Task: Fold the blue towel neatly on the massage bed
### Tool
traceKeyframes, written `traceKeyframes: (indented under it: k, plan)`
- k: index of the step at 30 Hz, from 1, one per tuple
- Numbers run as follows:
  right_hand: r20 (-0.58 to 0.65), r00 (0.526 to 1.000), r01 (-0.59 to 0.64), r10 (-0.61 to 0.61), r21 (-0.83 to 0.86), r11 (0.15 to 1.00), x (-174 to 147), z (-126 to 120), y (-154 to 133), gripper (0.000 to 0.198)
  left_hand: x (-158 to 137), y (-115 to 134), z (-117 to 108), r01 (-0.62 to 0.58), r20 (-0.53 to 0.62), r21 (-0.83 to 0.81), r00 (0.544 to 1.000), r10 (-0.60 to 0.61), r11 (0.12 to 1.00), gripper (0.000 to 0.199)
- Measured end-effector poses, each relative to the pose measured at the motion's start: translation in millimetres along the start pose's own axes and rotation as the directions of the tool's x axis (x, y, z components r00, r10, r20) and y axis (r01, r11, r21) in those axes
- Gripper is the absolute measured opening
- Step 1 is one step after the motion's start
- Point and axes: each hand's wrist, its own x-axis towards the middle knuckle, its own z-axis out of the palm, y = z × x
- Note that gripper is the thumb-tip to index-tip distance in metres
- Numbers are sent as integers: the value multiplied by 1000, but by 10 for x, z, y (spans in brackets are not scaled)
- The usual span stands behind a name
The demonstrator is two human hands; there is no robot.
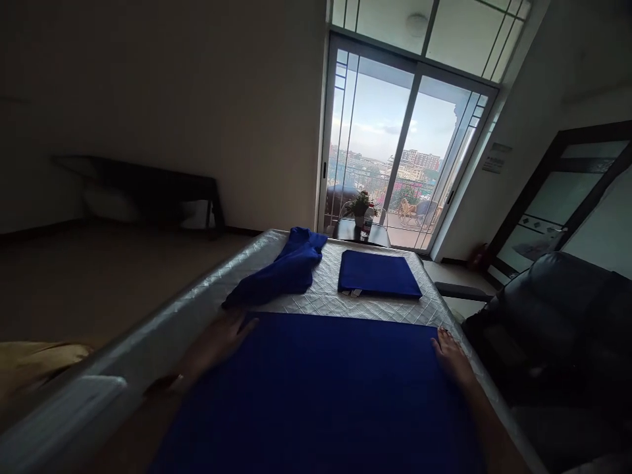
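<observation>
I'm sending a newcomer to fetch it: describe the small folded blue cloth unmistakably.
Before the glass sliding doors lies a silvery quilted surface. Toward its far right sits the folded blue cloth. It's a neat flat rectangle with pale patches at its near edge, unlike the crumpled blue cloth left of it and the larger blue sheet nearer the camera.

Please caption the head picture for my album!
Left hand and right hand at corners of flat blue cloth; folded cloth, crumpled cloth beyond.

Spread blue cloth (340, 388) — matt, smooth; silvery quilted cover (326, 293) — glossy.
</observation>
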Motion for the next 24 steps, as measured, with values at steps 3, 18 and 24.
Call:
traceKeyframes:
  k: [3,18,24]
  plan:
    - [-7,1000,7,-7,5,1000,14,15,-3,66,-88,9,-120,-29,63,-60,997,32,998,65]
    - [-115,918,394,-380,140,908,-480,-372,-1360,58,-444,758,-306,-373,-13,-113,927,374,921,54]
    - [-127,831,554,-541,266,789,-599,-144,-2197,56,-568,1463,-153,-610,1,-197,783,622,768,60]
